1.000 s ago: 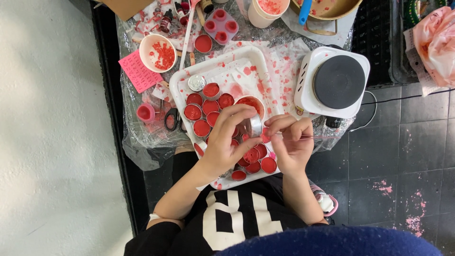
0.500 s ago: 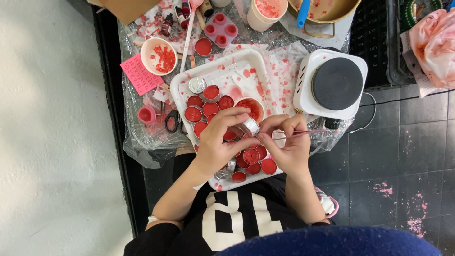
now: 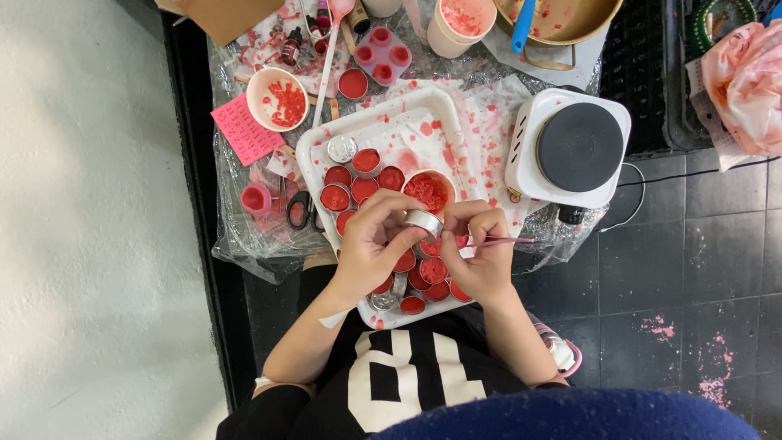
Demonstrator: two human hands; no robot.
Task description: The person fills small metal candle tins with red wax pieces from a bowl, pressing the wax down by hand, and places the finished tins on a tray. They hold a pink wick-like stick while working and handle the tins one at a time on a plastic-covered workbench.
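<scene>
My left hand point(image 3: 371, 244) grips a small round silver tin point(image 3: 423, 222), held tilted just above the white tray point(image 3: 314, 155). My right hand point(image 3: 481, 253) touches the tin's other side and pinches a thin pink-handled stick point(image 3: 509, 240) that points to the right. Below both hands the tray carries several small round tins filled with red wax point(image 3: 362, 189), one shut silver tin point(image 3: 342, 148) and a cup of red flakes point(image 3: 429, 189).
A white hot plate with a black top point(image 3: 574, 147) stands right of the tray. A bowl of red chips point(image 3: 278, 98), a pink note point(image 3: 244, 128), scissors point(image 3: 299, 208), a pink mould point(image 3: 381, 55), a pot point(image 3: 562, 20) and a pink cloth point(image 3: 745, 73) lie around on crinkled plastic sheet.
Both hands have shifted slightly up the tray with the silver tin. The thin stick now sticks out to the right from my right hand.
</scene>
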